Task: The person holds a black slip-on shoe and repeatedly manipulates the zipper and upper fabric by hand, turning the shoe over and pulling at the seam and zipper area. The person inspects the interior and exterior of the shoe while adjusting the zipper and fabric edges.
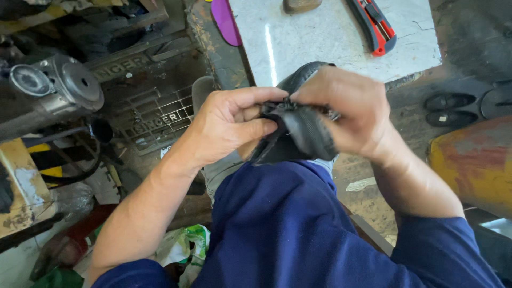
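hands (290, 120) grip black shoe (304, 136); grey slab (320, 37), cluttered workshop floor.

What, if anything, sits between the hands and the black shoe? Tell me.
Nothing visible does. Both the left hand and the right hand already grip the black shoe directly, over the lap in blue cloth, below the stone slab.

A black shoe (304, 130), seemingly leather, held tilted above the lap, partly hidden.

Pale stone slab surface (320, 42) ahead is mostly open in the middle. A red-and-black utility knife (373, 24) blocks its right side, and a purple insole (225, 21) hangs off the left edge.
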